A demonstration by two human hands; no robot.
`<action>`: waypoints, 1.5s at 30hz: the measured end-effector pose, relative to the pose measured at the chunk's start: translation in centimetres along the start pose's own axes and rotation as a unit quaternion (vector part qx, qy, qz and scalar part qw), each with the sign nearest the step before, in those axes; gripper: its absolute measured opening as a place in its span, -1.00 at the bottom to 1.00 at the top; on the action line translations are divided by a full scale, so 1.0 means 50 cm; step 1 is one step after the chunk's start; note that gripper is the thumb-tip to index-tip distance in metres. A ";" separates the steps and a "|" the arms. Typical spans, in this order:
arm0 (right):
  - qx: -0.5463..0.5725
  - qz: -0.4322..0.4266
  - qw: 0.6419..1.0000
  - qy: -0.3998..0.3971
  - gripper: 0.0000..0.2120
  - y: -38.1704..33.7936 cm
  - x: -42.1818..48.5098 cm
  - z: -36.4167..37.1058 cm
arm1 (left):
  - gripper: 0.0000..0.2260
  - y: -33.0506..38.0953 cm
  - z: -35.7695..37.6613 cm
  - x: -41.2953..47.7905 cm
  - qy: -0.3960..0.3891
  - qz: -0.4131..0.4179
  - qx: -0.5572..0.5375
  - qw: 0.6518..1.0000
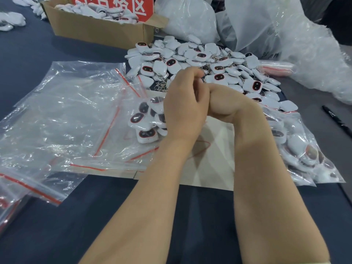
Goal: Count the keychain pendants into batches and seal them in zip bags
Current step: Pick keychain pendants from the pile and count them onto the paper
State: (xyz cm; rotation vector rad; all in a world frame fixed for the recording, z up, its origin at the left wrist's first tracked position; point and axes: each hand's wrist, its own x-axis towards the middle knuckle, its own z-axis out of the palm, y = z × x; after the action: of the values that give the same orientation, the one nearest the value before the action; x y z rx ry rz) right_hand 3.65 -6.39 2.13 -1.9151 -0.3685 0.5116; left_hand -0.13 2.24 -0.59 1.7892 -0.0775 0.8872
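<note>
1. A dark blue table [57, 225] fills the view.
2. A brown cardboard box [95, 29] with a red sign [114, 4] stands far left.
3. Crumpled clear plastic wrap [314, 60] lies far right, a black pen [337, 121] near it.
4. Soft light glints off the wrap.

Cardboard box [99, 29] with red sign [122, 4] far left — black pen [335, 119] at right.
</note>
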 end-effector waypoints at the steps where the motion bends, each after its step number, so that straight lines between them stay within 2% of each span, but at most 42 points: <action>1: -0.030 -0.005 0.999 0.015 -0.60 -0.002 0.000 0.001 | -0.87 -0.004 0.001 0.000 -0.001 -0.010 -0.003 1.000; 3: -0.056 -0.012 0.994 0.096 -0.62 0.000 0.008 0.004 | -0.87 -0.014 0.002 0.002 -0.015 -0.043 0.002 0.999; 4: -0.064 -0.016 0.984 0.165 -0.66 0.006 0.017 0.005 | -0.88 -0.019 0.003 0.003 -0.031 -0.057 0.010 0.998; 6: -0.122 -0.003 0.934 0.336 -0.75 0.031 0.038 0.001 | -0.89 -0.024 0.008 0.002 -0.074 -0.062 0.046 0.994; 7: -0.168 0.020 0.905 0.390 -0.74 0.046 0.046 0.001 | -0.89 -0.025 0.010 0.000 -0.095 -0.056 0.074 0.991; 8: -0.211 0.049 0.888 0.406 -0.71 0.062 0.054 0.000 | -0.88 -0.026 0.012 -0.001 -0.114 -0.050 0.102 0.987; 11: -0.283 0.127 0.881 0.356 -0.62 0.084 0.069 0.001 | -0.87 -0.029 0.015 -0.003 -0.146 -0.046 0.157 0.976; 13: -0.314 0.147 0.873 0.342 -0.62 0.087 0.079 0.005 | -0.87 -0.029 0.014 -0.003 -0.154 -0.046 0.169 0.972; 16: -0.329 0.178 0.860 0.347 -0.63 0.088 0.094 0.003 | -0.87 -0.025 0.012 -0.004 -0.156 -0.055 0.161 0.973; 21: -0.348 0.229 0.852 0.319 -0.53 0.091 0.113 -0.008 | -0.87 -0.025 0.013 -0.003 -0.153 -0.060 0.159 0.974; 26: -0.350 0.241 0.844 0.327 -0.46 0.095 0.118 -0.007 | -0.88 -0.026 0.014 -0.003 -0.148 -0.056 0.163 0.974; 30: -0.326 0.220 0.846 0.361 -0.42 0.096 0.116 -0.007 | -0.88 -0.027 0.014 -0.003 -0.151 -0.055 0.160 0.974; 32: -0.300 0.179 0.840 0.415 -0.43 0.097 0.113 -0.006 | -0.89 -0.027 0.014 -0.003 -0.153 -0.056 0.159 0.974; 35: -0.230 0.071 0.825 0.511 -0.54 0.097 0.108 -0.008 | -0.89 -0.028 0.015 -0.002 -0.159 -0.060 0.161 0.972; 38: -0.094 -0.005 0.832 0.547 -0.71 0.096 0.096 -0.005 | -0.87 -0.026 0.014 -0.003 -0.162 -0.060 0.160 0.972; 41: -0.025 0.001 0.846 0.532 -0.78 0.094 0.086 -0.002 | -0.85 -0.025 0.013 0.000 -0.164 -0.058 0.166 0.971; 45: -0.216 0.053 0.894 0.390 -0.70 0.082 0.069 0.004 | -0.86 -0.025 0.014 -0.001 -0.162 -0.064 0.163 0.971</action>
State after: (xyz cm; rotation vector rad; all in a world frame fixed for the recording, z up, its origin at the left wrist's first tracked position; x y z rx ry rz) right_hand 6.60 -6.17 -2.35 -2.3942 0.1711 -0.3264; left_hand 0.77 2.16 -1.70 2.2091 -0.0250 0.5294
